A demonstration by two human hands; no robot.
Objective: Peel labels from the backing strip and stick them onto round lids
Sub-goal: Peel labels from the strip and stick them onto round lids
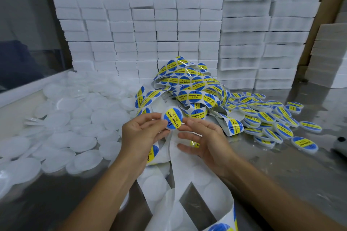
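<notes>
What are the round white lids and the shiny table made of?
The white lids look like cloudy, half-see-through plastic, smooth and slightly glossy. The table looks like brushed metal, probably stainless steel: it is grey and mirrors the stacks behind it.
</notes>
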